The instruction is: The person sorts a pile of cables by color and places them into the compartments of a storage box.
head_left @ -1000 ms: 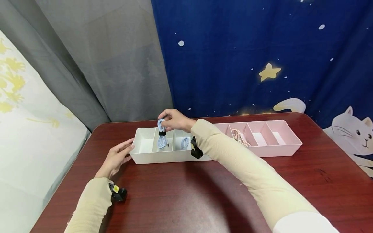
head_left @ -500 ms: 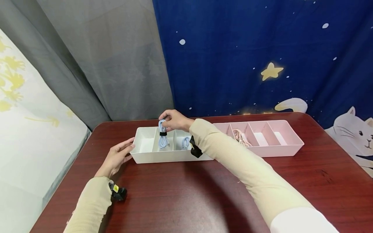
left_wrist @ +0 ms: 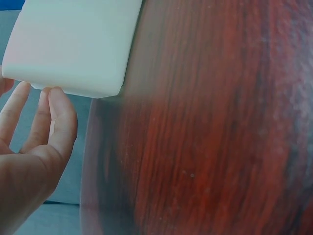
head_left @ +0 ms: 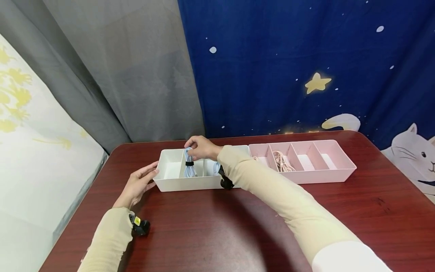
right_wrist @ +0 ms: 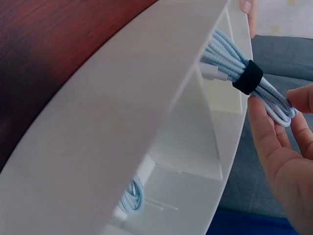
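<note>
Between its thumb and fingers, my right hand [head_left: 202, 147] pinches the top of a light-blue braided cable [right_wrist: 227, 51], coiled and tied with a black strap [right_wrist: 248, 77]. The bundle hangs upright with its lower end inside the second compartment from the left of a white divided box [head_left: 190, 184]; a white plug [right_wrist: 212, 71] shows beside the strands. My left hand [head_left: 136, 186] rests its extended fingers against the box's left end. Another light-blue coiled cable [right_wrist: 132, 197] lies in the neighbouring compartment, partly covered by the right wrist in the head view.
A pink divided box [head_left: 319, 176] adjoins the white one on the right, with a pale pink cable [head_left: 283, 162] inside. Both stand toward the back of a dark red wooden table [head_left: 190, 234]. Grey and blue curtains [head_left: 258, 68] hang behind the table.
My right hand has moved down with the tied cable, which now sits lower in its compartment. The left hand stays at the box's end.
</note>
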